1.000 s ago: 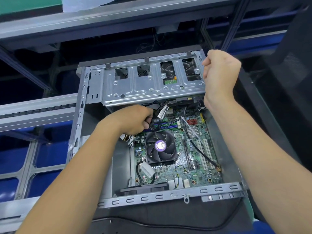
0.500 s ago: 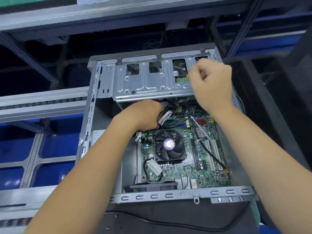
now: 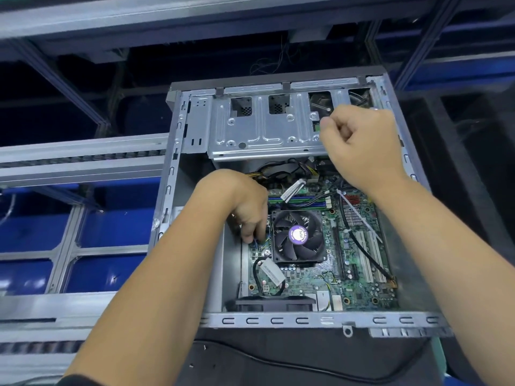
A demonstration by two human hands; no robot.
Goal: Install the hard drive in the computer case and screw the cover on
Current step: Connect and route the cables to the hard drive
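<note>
The left hand's (image 3: 245, 207) fingertips, curled downward, now press at small wiring on the motherboard (image 3: 320, 277) beside the CPU fan (image 3: 298, 235); a second ago they gripped cables under the drive cage (image 3: 264, 132). The right hand (image 3: 359, 143) has slid down, fist curled at the cage's right end (contents hidden). The hard drive itself isn't discernible; the computer case (image 3: 278, 320) lies coverless, so cabling likely continues.

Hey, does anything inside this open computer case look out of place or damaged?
Nothing looks damaged. The computer case is open with no cover on, and loose cables bunch under the metal drive cage, beside the fan.
</note>
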